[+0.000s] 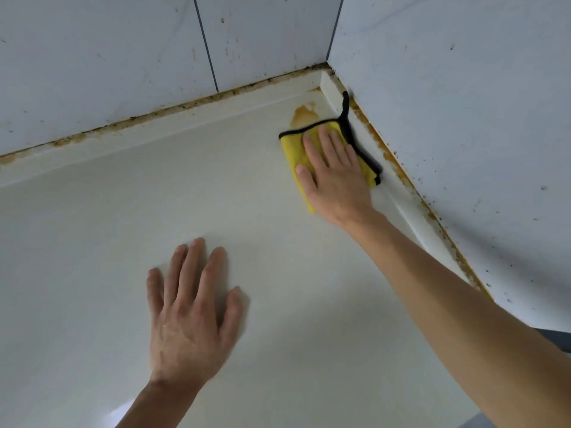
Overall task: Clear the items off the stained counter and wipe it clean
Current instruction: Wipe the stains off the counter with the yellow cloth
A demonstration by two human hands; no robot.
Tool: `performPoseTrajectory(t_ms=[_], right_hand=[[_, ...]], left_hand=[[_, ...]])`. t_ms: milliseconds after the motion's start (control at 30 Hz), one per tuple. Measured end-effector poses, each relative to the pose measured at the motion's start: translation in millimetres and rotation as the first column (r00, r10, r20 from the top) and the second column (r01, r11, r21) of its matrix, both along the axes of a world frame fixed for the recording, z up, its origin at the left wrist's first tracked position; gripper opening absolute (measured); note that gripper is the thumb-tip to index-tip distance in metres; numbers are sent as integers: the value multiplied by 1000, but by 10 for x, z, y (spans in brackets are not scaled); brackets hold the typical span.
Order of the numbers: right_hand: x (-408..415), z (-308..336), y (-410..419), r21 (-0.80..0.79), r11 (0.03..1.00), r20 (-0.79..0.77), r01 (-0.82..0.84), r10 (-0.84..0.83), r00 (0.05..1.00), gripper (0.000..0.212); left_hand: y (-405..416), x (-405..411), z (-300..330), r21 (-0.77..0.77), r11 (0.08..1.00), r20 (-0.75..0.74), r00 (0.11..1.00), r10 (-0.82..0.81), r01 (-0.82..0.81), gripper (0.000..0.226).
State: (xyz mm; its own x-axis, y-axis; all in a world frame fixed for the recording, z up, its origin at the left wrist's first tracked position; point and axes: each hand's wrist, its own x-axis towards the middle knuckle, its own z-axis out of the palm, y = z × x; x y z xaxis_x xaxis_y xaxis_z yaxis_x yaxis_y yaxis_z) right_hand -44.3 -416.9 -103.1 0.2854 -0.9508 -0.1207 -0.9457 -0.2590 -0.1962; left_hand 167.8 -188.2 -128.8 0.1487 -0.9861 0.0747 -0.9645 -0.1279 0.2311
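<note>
A cream counter [92, 248] fills the view and runs into a tiled corner at the upper right. An orange-brown stain [302, 114] lies on it close to that corner. A folded yellow cloth [292, 149] with black edging lies just below the stain, and my right hand [335, 174] presses flat on top of it, fingers pointing toward the corner. My left hand [188, 316] rests flat on the bare counter nearer to me, fingers spread, holding nothing.
White wall tiles [108, 66] rise behind the counter and another tiled wall [463, 118] on the right, both speckled with dark spots. Brown grime [398, 168] lines the seam where the raised counter lip meets the walls.
</note>
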Motion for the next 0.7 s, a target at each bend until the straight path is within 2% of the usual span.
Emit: performPoseTrajectory(t_ms=[100, 167, 467, 700], right_hand=[[-265, -36, 418, -62, 993, -28, -105, 103, 994, 63], [-382, -47, 459, -45, 993, -21, -110, 109, 994, 64], [122, -86, -586, -19, 1000, 28, 1, 0, 1000, 67], [404, -53, -823, -28, 999, 29, 21, -20, 999, 66]], left_hand=[[3, 7, -27, -19, 1000, 4, 1000, -9, 10, 66], [2, 14, -47, -32, 999, 6, 1000, -14, 14, 66], [-2, 6, -53, -31, 999, -4, 1000, -7, 7, 69], [3, -17, -8, -1, 1000, 4, 1000, 0, 0, 67]])
